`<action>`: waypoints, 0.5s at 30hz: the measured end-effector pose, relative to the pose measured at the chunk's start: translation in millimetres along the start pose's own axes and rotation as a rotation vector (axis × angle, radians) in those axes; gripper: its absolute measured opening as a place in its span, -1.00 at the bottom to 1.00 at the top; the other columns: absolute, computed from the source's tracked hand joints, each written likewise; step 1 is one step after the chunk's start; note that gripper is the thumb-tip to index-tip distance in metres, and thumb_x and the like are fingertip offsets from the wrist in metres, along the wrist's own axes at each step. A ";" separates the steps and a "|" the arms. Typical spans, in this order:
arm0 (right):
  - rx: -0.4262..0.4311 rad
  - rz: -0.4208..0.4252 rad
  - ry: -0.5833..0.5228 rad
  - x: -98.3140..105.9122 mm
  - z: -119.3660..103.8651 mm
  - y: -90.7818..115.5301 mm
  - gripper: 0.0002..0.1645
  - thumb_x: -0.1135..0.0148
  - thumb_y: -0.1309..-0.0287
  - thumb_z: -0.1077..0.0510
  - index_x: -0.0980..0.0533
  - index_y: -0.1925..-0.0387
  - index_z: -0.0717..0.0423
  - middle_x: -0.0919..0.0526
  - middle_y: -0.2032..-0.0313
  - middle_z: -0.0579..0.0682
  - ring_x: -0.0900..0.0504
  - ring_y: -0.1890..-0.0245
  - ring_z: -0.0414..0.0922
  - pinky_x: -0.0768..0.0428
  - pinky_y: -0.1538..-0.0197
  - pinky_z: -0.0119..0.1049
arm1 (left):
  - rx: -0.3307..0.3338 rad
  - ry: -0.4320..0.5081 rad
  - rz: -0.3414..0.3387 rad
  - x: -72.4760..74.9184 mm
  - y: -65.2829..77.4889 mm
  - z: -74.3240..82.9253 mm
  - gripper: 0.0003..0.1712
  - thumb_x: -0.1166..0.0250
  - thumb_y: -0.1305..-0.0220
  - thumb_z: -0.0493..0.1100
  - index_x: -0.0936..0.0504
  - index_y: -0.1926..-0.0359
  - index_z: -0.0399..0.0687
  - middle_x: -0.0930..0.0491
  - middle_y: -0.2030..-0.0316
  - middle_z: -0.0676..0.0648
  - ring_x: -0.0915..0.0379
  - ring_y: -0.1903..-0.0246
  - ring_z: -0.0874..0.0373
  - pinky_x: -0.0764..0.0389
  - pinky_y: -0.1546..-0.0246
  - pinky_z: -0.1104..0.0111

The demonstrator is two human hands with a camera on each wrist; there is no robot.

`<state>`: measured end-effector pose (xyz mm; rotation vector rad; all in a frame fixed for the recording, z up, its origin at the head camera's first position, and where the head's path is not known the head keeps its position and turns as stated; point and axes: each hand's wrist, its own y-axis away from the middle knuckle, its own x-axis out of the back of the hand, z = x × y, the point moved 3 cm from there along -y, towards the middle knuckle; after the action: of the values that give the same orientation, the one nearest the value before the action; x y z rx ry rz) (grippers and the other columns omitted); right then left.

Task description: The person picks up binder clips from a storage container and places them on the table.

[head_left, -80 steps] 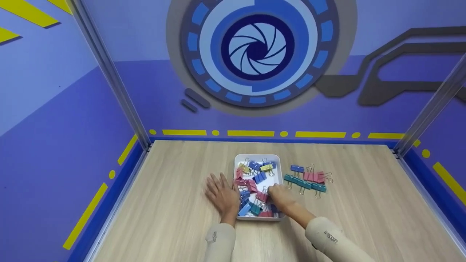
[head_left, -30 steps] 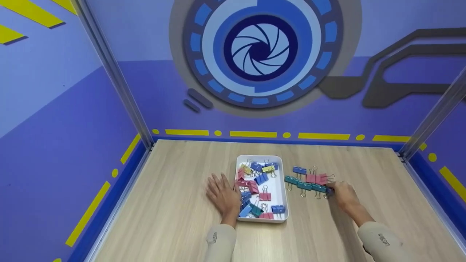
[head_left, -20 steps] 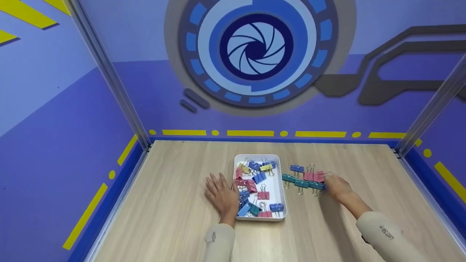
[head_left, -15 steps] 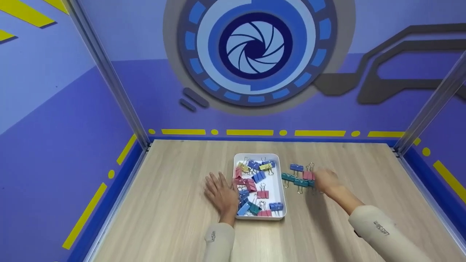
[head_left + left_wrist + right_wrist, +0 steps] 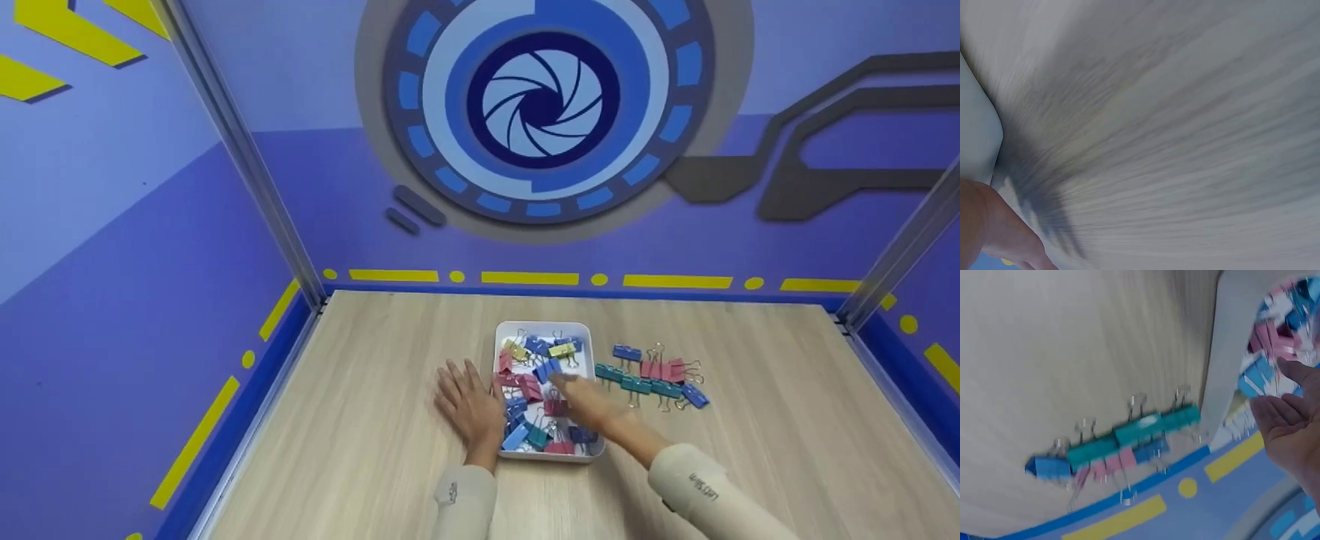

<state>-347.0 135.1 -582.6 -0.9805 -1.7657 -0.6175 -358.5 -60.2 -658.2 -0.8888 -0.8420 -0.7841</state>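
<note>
My left hand (image 5: 472, 411) lies with spread, straight fingers on the table, its thumb against the left side of a white tray (image 5: 551, 457). The tray holds several loose binder clips in blue, pink, yellow and green. Over the tray's right half reaches my right hand (image 5: 592, 406). Its thumb and fingers stand apart near a blue binder clip (image 5: 547, 370), with nothing seen between them in the right wrist view. Right of the tray, green binder clips (image 5: 636, 385) form a row ending in a blue binder clip (image 5: 695, 396). Behind them are pink binder clips (image 5: 664, 371) and another blue clip (image 5: 626, 352).
The wooden table (image 5: 375, 375) runs back to a purple-blue wall (image 5: 315, 195) with a yellow dashed line. Metal posts (image 5: 259, 180) stand at the back corners. The left wrist view shows mostly wood-grain tabletop and part of the hand.
My right hand has let go of a blue binder clip at the right end of the green row and moved left, back over the tray. My left hand stays beside the tray.
</note>
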 end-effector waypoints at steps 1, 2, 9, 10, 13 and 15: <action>0.033 -0.012 0.018 -5.7 -0.8 -0.1 -0.58 -0.36 -0.24 0.29 -0.59 -0.13 0.31 -0.70 -0.07 0.31 -0.76 0.07 0.20 -0.74 0.00 0.01 | -0.003 -0.002 -0.002 -0.6 0.2 1.2 -0.22 -0.12 -0.43 0.28 -0.36 -0.50 -0.02 -0.18 -0.56 -0.23 -0.02 -0.57 -0.25 -0.11 -0.52 -0.22; 0.060 -0.018 0.027 -10.4 -1.0 -0.1 -0.66 -0.36 -0.24 0.30 -0.63 -0.04 0.30 -0.73 -0.03 0.27 -0.77 0.11 0.17 -0.75 0.03 -0.01 | -0.005 -0.005 -0.005 -1.3 0.5 2.1 -0.22 -0.11 -0.43 0.28 -0.36 -0.50 -0.02 -0.18 -0.56 -0.23 -0.02 -0.57 -0.25 -0.12 -0.52 -0.22; 0.060 0.070 0.034 -19.8 5.4 1.6 -0.93 -0.44 -0.07 0.40 -0.73 0.43 0.20 -0.76 0.40 0.08 -0.70 0.41 -0.08 -0.74 0.27 -0.17 | -0.010 -0.021 -0.013 -2.1 2.0 3.9 -0.24 -0.10 -0.44 0.28 -0.37 -0.49 -0.01 -0.18 -0.56 -0.22 -0.04 -0.56 -0.25 -0.13 -0.51 -0.21; 0.051 0.078 0.031 -19.5 6.0 1.5 -0.92 -0.44 -0.06 0.41 -0.73 0.44 0.21 -0.76 0.42 0.08 -0.69 0.43 -0.09 -0.73 0.29 -0.17 | -0.010 -0.023 -0.014 -1.9 1.9 3.7 -0.24 -0.09 -0.44 0.28 -0.37 -0.50 0.00 -0.18 -0.56 -0.22 -0.04 -0.57 -0.25 -0.12 -0.52 -0.20; 0.019 0.091 0.013 -19.0 5.8 1.3 -0.88 -0.38 -0.04 0.46 -0.73 0.45 0.24 -0.76 0.45 0.10 -0.69 0.46 -0.10 -0.73 0.33 -0.15 | -0.013 -0.022 -0.007 -1.9 1.0 2.5 -0.24 -0.08 -0.45 0.29 -0.37 -0.49 -0.01 -0.19 -0.56 -0.22 -0.04 -0.57 -0.25 -0.13 -0.51 -0.21; 0.005 0.105 0.001 -19.1 4.3 1.4 -0.86 -0.35 -0.03 0.48 -0.73 0.46 0.25 -0.76 0.46 0.11 -0.69 0.47 -0.09 -0.73 0.34 -0.14 | -0.013 -0.017 -0.003 -2.1 0.2 1.8 -0.24 -0.08 -0.45 0.29 -0.37 -0.49 -0.01 -0.19 -0.56 -0.23 -0.03 -0.57 -0.26 -0.14 -0.50 -0.21</action>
<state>-344.4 132.7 -601.9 -1.0621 -1.7025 -0.5471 -359.8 -58.1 -659.4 -0.9070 -0.8545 -0.7866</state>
